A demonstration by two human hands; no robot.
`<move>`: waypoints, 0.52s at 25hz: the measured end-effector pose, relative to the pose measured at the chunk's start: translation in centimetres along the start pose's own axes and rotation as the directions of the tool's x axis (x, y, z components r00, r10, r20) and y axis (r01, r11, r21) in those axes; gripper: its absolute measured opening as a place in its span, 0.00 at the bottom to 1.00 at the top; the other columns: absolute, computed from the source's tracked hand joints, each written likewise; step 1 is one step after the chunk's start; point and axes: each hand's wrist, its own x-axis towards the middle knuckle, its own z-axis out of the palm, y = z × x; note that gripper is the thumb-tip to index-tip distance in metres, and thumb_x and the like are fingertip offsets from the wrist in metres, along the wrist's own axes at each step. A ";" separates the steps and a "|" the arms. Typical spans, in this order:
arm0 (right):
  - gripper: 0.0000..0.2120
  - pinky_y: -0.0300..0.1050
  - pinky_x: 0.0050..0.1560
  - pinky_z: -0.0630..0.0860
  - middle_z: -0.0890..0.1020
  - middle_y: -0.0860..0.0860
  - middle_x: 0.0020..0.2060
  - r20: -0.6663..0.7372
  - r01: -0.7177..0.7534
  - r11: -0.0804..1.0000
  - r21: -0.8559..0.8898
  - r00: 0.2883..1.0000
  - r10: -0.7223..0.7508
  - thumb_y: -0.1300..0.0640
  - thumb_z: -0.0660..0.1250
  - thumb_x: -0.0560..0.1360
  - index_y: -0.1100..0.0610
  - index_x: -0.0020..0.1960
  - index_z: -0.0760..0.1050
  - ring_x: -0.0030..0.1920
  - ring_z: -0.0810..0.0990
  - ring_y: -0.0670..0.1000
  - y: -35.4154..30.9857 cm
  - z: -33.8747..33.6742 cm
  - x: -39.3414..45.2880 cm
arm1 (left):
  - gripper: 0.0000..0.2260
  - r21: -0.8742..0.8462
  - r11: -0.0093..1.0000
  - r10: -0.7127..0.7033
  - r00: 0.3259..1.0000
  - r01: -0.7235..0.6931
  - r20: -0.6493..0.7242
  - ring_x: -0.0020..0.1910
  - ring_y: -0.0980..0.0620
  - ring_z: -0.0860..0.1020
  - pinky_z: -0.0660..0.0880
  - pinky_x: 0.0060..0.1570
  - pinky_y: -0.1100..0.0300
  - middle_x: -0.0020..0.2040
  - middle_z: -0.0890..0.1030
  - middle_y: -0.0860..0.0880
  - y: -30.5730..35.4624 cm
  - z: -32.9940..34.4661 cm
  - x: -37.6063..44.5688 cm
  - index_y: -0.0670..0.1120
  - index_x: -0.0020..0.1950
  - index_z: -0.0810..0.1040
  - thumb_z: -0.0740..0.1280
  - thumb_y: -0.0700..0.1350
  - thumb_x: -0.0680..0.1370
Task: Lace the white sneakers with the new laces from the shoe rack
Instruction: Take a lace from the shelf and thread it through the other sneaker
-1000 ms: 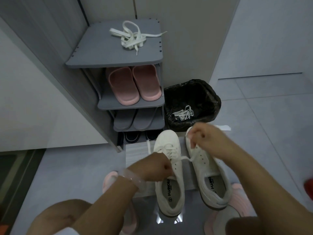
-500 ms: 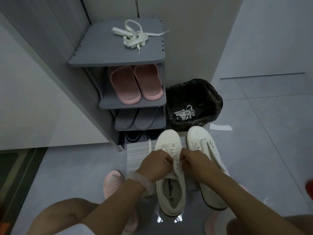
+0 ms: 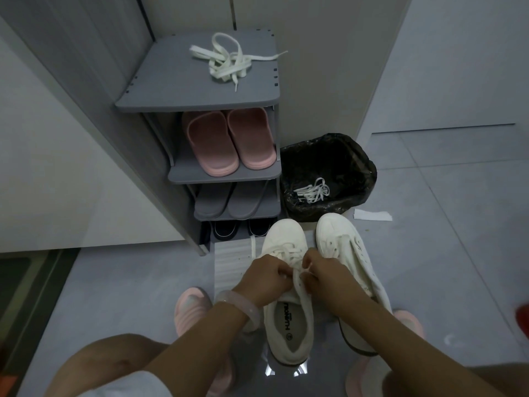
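Two white sneakers stand side by side on the floor in front of the shoe rack. The left sneaker (image 3: 286,310) has a white lace (image 3: 289,250) threaded across its front eyelets. My left hand (image 3: 266,276) and my right hand (image 3: 323,275) meet over its tongue, and each pinches a part of that lace. The right sneaker (image 3: 346,247) shows bare eyelets with no lace. A bundle of new white laces (image 3: 229,63) lies on the top board of the grey shoe rack (image 3: 160,98).
The rack holds pink slippers (image 3: 226,141), grey slippers and dark shoes below. A black-lined bin (image 3: 329,156) with old laces (image 3: 313,191) stands right of the rack. A white paper slip (image 3: 372,215) lies on the tiles. My feet in pink slippers flank the sneakers.
My right hand came down from high over the right sneaker and joined my left hand over the left sneaker's tongue, drawing the lace in. The view tilted slightly.
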 end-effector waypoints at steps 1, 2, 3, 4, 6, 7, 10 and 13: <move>0.02 0.44 0.40 0.71 0.77 0.53 0.38 -0.020 -0.040 0.998 0.042 0.999 0.041 0.59 0.59 0.77 0.56 0.47 0.66 0.39 0.75 0.52 -0.1 0.1 0.0 | 0.10 -0.014 1.000 0.000 1.000 -0.001 -0.006 0.43 0.55 0.74 0.69 0.41 0.66 0.49 0.83 0.44 -0.2 0.1 0.0 0.45 0.53 0.83 0.66 0.40 0.75; 0.04 0.45 0.41 0.72 0.77 0.52 0.38 -0.037 -0.066 0.996 0.065 0.997 0.068 0.58 0.60 0.77 0.56 0.45 0.66 0.39 0.76 0.51 0.0 0.2 -0.1 | 0.09 -0.039 0.999 0.002 1.000 -0.003 -0.013 0.41 0.56 0.73 0.68 0.39 0.69 0.48 0.83 0.45 -0.3 0.3 0.0 0.45 0.53 0.83 0.66 0.41 0.75; 0.04 0.45 0.42 0.73 0.78 0.52 0.37 -0.052 -0.068 0.996 0.062 0.996 0.071 0.58 0.61 0.77 0.56 0.44 0.67 0.39 0.76 0.51 0.1 0.2 -0.2 | 0.09 -0.069 0.998 0.003 1.000 -0.004 -0.016 0.38 0.58 0.72 0.66 0.36 0.73 0.47 0.82 0.46 -0.4 0.5 0.0 0.46 0.53 0.83 0.66 0.43 0.75; 0.04 0.46 0.42 0.73 0.79 0.53 0.38 -0.058 -0.056 0.997 0.047 0.997 0.059 0.58 0.60 0.77 0.56 0.43 0.68 0.40 0.77 0.52 0.2 0.0 -0.3 | 0.09 -0.097 0.995 0.007 1.000 -0.008 -0.016 0.36 0.60 0.72 0.66 0.34 0.75 0.46 0.82 0.46 -0.5 0.7 0.0 0.46 0.53 0.83 0.66 0.44 0.76; 0.05 0.47 0.44 0.74 0.81 0.55 0.41 -0.054 -0.010 1.000 0.025 0.999 0.011 0.59 0.58 0.78 0.56 0.45 0.72 0.42 0.78 0.54 0.1 -0.3 -0.4 | 0.09 -0.120 0.993 0.017 1.000 -0.019 -0.020 0.34 0.62 0.71 0.66 0.34 0.76 0.46 0.82 0.46 -0.6 1.0 0.0 0.47 0.53 0.83 0.66 0.45 0.76; 0.06 0.46 0.45 0.73 0.81 0.55 0.43 -0.045 0.025 0.999 0.021 0.999 -0.024 0.59 0.58 0.78 0.57 0.46 0.73 0.44 0.78 0.54 0.1 -0.3 -0.5 | 0.09 -0.115 0.993 0.018 0.999 -0.021 -0.026 0.35 0.62 0.71 0.66 0.34 0.75 0.45 0.82 0.45 -0.7 1.1 0.1 0.46 0.52 0.83 0.67 0.45 0.76; 0.08 0.42 0.44 0.70 0.81 0.55 0.46 -0.025 0.071 0.997 -0.030 0.997 -0.072 0.60 0.58 0.78 0.59 0.52 0.74 0.45 0.78 0.53 -0.2 -0.1 -0.6 | 0.09 -0.066 0.997 0.034 0.996 -0.039 -0.082 0.35 0.58 0.71 0.64 0.34 0.72 0.45 0.83 0.42 -0.9 1.5 0.3 0.42 0.49 0.84 0.67 0.44 0.75; 0.08 0.42 0.39 0.70 0.78 0.51 0.39 -0.048 0.072 0.997 -0.008 0.996 -0.072 0.60 0.58 0.78 0.57 0.57 0.68 0.40 0.76 0.50 -0.3 -0.1 -0.6 | 0.09 -0.050 0.996 0.063 0.993 -0.068 -0.104 0.31 0.61 0.68 0.64 0.33 0.71 0.40 0.80 0.43 -0.7 1.5 0.2 0.42 0.49 0.84 0.66 0.45 0.76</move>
